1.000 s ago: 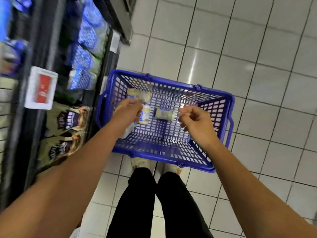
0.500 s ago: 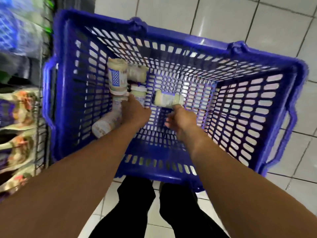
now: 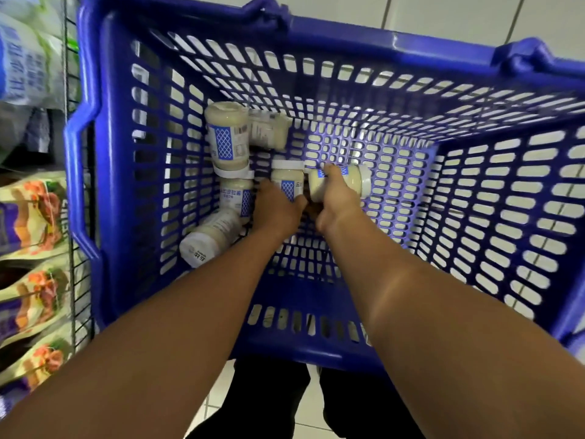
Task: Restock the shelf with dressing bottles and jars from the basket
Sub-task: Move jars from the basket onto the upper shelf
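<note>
At the far left of the frame I see the shelf [image 3: 68, 90], its wire edge running top to bottom, with pale bags [image 3: 22, 58] in the upper left and printed pouches [image 3: 31, 223] stacked down the lower left. Just right of it sits the blue basket [image 3: 95, 185], which fills most of the frame. Against its left wall, 4 loose jars of pale dressing lie clustered: a wide jar [image 3: 226, 137] at the top, a back jar [image 3: 269, 128] touching it on the right, a middle jar [image 3: 235, 194] under them, and a low jar [image 3: 210, 240] with its white lid pointing to the lower left. Near centre, my left hand [image 3: 277, 210] is wrapped round a capped jar [image 3: 286, 182], white lid upward in the frame. Just beside it, my right hand [image 3: 337, 198] grips a sideways jar [image 3: 345, 182], fingers curled over its label, lid pointing right. Both arms reach in over the near rim. White floor tiles [image 3: 459, 14] show in the upper right, black trousers [image 3: 269, 394] at the bottom edge.
</note>
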The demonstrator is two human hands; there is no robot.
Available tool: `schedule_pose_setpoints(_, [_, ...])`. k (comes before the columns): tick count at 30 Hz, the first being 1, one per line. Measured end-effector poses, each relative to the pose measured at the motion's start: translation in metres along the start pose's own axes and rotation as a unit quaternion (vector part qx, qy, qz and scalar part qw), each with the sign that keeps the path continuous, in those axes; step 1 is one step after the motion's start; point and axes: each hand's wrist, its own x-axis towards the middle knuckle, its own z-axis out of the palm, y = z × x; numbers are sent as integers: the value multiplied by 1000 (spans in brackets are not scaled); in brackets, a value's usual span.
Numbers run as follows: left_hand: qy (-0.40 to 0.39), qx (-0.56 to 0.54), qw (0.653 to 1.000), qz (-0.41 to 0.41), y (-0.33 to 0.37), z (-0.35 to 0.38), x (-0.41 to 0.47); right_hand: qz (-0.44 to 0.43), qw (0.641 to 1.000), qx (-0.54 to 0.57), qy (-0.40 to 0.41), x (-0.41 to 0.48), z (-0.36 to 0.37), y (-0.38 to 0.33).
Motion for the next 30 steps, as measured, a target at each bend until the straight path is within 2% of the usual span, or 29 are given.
schedule_pose_setpoints(3, [-40, -51, 998, 5, -8, -11, -2, -88, 993, -76, 32, -8, -28, 2])
schedule_pose_setpoints(8, [-113, -155, 981, -27, 0, -28, -32, -193, 965, -176, -30, -51, -75, -1])
schedule_pose_setpoints(13, [-144, -218, 965, 0, 27, -54, -83, -253, 937, -232, -67, -118, -106, -9])
schedule_pose_setpoints(20, [-164, -251, 953, 39, 84, -109, -163, -301, 925, -206, -103, -234, -137, -41])
schedule_pose_setpoints(30, [-216, -350, 898, 154, 194, -210, -306, -352, 904, -124, -209, -421, -171, -84])
